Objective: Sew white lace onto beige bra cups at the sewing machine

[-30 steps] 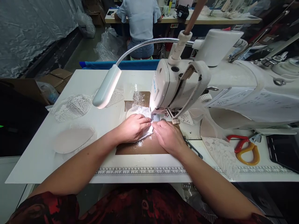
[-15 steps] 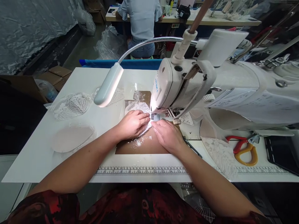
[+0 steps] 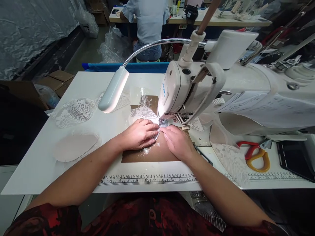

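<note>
My left hand [image 3: 139, 134] lies flat on a piece of white lace [image 3: 142, 114], fingers stretched toward the needle. My right hand [image 3: 177, 141] rests beside it, fingertips pressed on the lace edge just in front of the presser foot [image 3: 164, 122] of the white sewing machine [image 3: 221, 95]. The lace stretches away behind the foot over a glossy brown patch [image 3: 150, 154] of the table. Most of the lace under my hands is hidden.
A gooseneck lamp [image 3: 113, 89] hangs over the table's left-middle. More lace pieces [image 3: 73, 111] and a beige cup pad [image 3: 75, 146] lie at left. Red-and-yellow scissors [image 3: 256, 155] and a black tray [image 3: 294, 160] sit at right. A printed ruler [image 3: 147, 179] runs along the front edge. A person [image 3: 146, 23] sits at a far table.
The lace has fed away from me under the foot: less of it shows in front of my hands, and both hands have edged forward with it.
</note>
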`<action>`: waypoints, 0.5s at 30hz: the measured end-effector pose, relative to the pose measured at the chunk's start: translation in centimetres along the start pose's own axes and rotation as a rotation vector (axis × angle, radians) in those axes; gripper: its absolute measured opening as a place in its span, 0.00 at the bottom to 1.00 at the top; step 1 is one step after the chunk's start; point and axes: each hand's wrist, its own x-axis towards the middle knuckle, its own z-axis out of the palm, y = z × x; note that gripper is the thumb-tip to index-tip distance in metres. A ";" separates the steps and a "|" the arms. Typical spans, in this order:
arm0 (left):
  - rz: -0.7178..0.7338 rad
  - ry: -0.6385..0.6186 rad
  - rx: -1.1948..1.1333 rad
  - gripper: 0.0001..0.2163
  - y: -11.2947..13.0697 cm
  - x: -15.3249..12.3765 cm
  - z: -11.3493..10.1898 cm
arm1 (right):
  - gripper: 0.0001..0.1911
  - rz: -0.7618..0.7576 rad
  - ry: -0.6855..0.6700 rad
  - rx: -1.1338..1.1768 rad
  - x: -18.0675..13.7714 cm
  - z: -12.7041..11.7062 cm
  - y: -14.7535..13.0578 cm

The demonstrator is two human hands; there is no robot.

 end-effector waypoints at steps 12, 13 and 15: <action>-0.029 -0.024 0.013 0.17 0.5 0.3 0.0 | 0.21 -0.001 -0.077 -0.144 0.0 0.0 -0.6; -0.033 -0.023 0.021 0.17 0.6 0.4 0.0 | 0.21 0.004 -0.074 -0.144 0.0 0.0 -0.7; -0.041 -0.022 0.031 0.16 0.7 0.5 0.0 | 0.21 0.017 -0.072 -0.142 0.0 0.0 -0.7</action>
